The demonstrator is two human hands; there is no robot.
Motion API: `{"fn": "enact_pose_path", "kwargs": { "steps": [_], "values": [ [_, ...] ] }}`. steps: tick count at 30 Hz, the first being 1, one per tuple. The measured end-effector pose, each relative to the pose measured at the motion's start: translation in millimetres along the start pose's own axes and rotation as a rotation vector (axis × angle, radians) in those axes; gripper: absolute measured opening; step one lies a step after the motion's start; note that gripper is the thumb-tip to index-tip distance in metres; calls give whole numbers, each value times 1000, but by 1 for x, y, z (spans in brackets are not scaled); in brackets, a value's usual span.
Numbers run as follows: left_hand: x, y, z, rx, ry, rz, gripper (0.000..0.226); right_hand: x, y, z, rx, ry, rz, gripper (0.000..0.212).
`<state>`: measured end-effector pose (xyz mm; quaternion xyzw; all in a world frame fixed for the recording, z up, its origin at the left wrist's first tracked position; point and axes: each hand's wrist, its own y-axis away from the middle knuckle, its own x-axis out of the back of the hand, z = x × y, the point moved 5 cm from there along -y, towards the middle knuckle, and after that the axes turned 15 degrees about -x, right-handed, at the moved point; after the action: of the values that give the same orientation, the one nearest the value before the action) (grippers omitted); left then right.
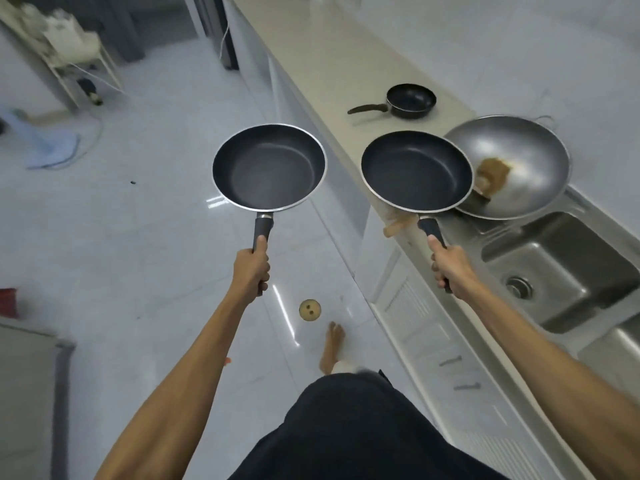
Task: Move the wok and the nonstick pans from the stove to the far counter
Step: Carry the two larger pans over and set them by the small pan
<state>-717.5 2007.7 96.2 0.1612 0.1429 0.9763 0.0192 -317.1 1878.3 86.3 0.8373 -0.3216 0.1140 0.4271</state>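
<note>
Each hand is wrapped tight around a pan handle: the left hand (252, 268) holds one black pan (269, 168) out over the floor, the right hand (446, 268) another pan (416, 171) above the counter (332, 60) edge. Handles point back at the person. The wok (512, 164) and a small pan (411, 100) rest on the counter; the right hand is nearer to it.

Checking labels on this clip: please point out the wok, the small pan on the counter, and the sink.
wok (519, 157): head view, bare inner wall.
small pan (411, 98): head view, dark inside of the bowl.
sink (568, 258): head view, basin floor.
</note>
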Motion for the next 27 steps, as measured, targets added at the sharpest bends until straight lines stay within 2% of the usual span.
{"fn": "enact_pose_path", "kwargs": {
  "steps": [9, 17, 22, 27],
  "values": [
    [10, -190, 57, -15, 3, 49, 44, -92, -97, -168, -9, -33, -52, 48],
    [31, -337, 87, -39, -32, 56, 41, -150, -164, -284, -28, 29, 8, 47],
    [49, -459, 98, -43, -64, 21, 28, -199, -216, -362, -11, 99, 90, 31],
    [77, -577, 122, -57, -195, -49, 17, -256, -250, -433, -109, 22, 142, 19]
  ]
}}
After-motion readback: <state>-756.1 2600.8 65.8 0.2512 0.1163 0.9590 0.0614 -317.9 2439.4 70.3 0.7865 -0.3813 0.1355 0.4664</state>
